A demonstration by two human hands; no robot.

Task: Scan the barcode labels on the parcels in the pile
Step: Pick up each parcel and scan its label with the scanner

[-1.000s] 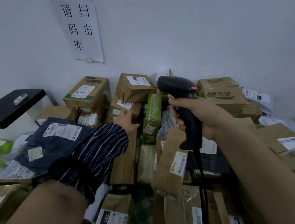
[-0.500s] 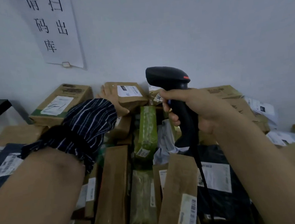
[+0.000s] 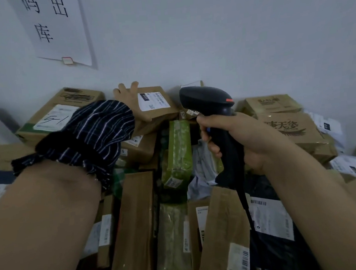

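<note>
Against a white wall [image 3: 228, 33] with a paper sign [image 3: 55, 27], sealed parcels lie heaped. The left hand [image 3: 126, 92] touches the far left corner of the top box [image 3: 156, 117], whose barcode label [image 3: 152, 101] faces up; the striped sleeve [image 3: 93, 133] hides whether it grasps. The right hand [image 3: 244, 137] clenches the black scanner [image 3: 208, 104] just right of that box.

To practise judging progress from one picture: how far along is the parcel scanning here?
Done: nothing visible marks any parcel as scanned, so I cannot tell. In hand: the right hand grips the black scanner, pointed toward the labelled brown box at the back, which the left hand touches. Left: plenty of labelled parcels lie around, such as the green parcel and the black bag.
</note>
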